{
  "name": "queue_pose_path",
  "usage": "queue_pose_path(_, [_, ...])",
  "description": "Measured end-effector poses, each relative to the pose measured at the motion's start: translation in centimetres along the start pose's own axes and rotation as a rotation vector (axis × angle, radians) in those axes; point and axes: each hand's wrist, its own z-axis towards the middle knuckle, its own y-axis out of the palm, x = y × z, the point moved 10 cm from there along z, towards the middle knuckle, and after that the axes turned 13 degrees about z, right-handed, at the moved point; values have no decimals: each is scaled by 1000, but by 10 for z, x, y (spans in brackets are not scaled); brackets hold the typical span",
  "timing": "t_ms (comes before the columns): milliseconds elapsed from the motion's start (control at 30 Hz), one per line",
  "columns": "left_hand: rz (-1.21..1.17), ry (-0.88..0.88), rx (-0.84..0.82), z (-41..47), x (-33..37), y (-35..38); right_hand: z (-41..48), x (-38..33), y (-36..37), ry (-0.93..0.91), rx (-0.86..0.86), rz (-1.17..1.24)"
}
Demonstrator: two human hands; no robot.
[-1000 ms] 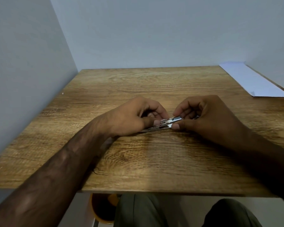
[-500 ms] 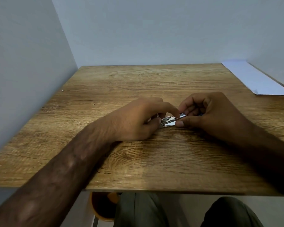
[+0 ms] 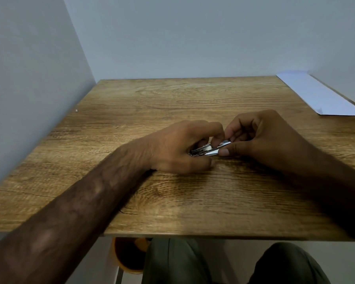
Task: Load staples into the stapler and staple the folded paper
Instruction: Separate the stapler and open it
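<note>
We see a brown wooden tabletop with dark grain lines running across it, and its near edge ends just above our knees. Plain pale blue-grey walls stand close around it, one behind the hands and one off past the left hand. Both hands rest on the wood near the middle and meet over a small shiny metal stapler. The left hand is curled around one end of the stapler, with its fingers bent over the top and its thumb low beside the wood. The right hand is curled too, and pinches the other end of the stapler between its thumb and its bent fingers. The stapler lies low, right at the tabletop, and pokes out between the two hands. We cannot tell if there are staples inside it. Far past the right hand, by the back corner, a white folded paper lies flat on the wood, well apart from both hands. The wood around the hands is bare. Under the tabletop, below the left arm, we see part of a round orange thing, and we cannot tell what it is. Our legs in dark green trousers show there as well.
</note>
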Motion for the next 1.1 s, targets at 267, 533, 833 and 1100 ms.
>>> queue_pose_path(267, [-126,-69,51,2,-12,-1,1,0,0,-7,9,-5])
queue_pose_path(533, [-229,-139,139,-6,-20,-10,2,1,-1,-13,21,-30])
queue_pose_path(833, [-318,-203,-17,-12,-28,-2,-2,-5,0,-84,10,-52])
queue_pose_path(1100, [-321,-292,20,-12,-32,-3,-2,-15,-2,-178,23,-103])
